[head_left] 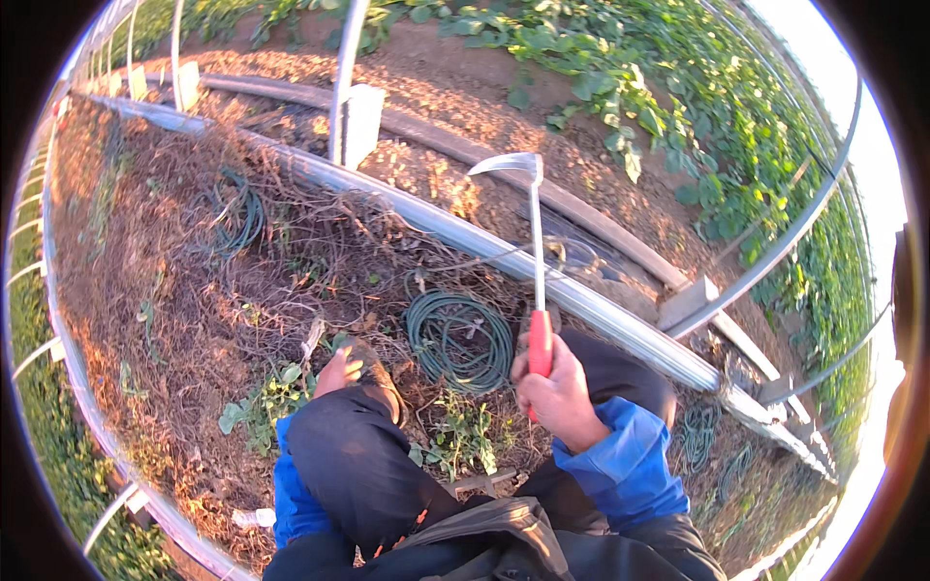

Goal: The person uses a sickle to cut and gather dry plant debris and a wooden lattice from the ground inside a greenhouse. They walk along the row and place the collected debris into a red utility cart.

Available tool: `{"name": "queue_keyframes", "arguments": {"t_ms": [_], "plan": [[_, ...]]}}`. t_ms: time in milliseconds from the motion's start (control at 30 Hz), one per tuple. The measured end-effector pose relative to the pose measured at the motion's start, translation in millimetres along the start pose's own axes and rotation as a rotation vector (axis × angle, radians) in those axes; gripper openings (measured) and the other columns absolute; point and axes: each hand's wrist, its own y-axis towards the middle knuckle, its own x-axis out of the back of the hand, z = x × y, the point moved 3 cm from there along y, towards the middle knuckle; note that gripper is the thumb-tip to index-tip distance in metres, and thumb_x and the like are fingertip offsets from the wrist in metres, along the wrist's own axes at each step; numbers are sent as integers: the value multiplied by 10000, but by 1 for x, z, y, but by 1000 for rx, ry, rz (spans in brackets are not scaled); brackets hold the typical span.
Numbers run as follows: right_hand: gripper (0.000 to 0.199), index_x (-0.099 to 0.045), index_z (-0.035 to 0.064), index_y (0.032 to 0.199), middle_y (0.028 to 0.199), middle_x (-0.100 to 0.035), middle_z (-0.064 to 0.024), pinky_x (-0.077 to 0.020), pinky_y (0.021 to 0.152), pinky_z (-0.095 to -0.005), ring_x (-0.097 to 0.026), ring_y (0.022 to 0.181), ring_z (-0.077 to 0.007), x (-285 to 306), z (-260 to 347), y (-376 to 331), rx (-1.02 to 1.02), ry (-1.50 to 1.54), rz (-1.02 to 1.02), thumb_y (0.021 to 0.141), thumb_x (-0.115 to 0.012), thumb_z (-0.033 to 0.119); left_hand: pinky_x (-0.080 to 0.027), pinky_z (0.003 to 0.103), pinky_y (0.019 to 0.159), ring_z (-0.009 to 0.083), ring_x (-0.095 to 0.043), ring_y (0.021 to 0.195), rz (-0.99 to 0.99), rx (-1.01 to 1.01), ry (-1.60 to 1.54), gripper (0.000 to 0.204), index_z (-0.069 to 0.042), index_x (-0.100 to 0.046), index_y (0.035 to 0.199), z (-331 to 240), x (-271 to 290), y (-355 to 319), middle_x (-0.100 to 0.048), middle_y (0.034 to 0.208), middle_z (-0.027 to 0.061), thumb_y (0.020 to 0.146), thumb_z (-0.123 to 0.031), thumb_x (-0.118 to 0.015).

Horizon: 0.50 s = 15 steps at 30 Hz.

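Observation:
My right hand grips the red handle of a sickle. Its long metal shaft stands up and away from me, and the curved blade points left at the top, over the metal rail. Low beside my left boot, my left hand shows partly past my knee, fingers slightly apart and nothing visible in them. Close to that hand grows a leafy green weed. A coil of green hose or cord lies on the ground between my hands. Another weed sprouts between my legs.
A long metal rail crosses diagonally ahead, with a white post block behind it. Dry vines cover the ground at left, with another green coil. Leafy crops grow beyond. Curved frame pipes rise at right.

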Motion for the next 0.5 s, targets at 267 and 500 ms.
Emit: {"name": "queue_keyframes", "arguments": {"t_ms": [267, 500], "plan": [[325, -533, 20, 1080, 780, -592, -146, -476, 670, -419, -621, 715, -304, 51, 3, -42, 528, -345, -167, 770, -623, 57, -509, 418, 866, 294, -621, 1049, -142, -89, -79, 533, -18, -474, 1362, 22, 31, -31, -617, 1196, 207, 990, -399, -506], [422, -507, 74, 1178, 919, -610, -149, -525, 695, -456, -636, 804, -362, 129, 9, -145, 878, -598, -706, 778, -639, 40, -533, 378, 769, 291, -643, 961, -510, -819, 533, 423, 27, -526, 1265, -116, -34, -156, -633, 1114, 206, 983, -288, -530]]}}
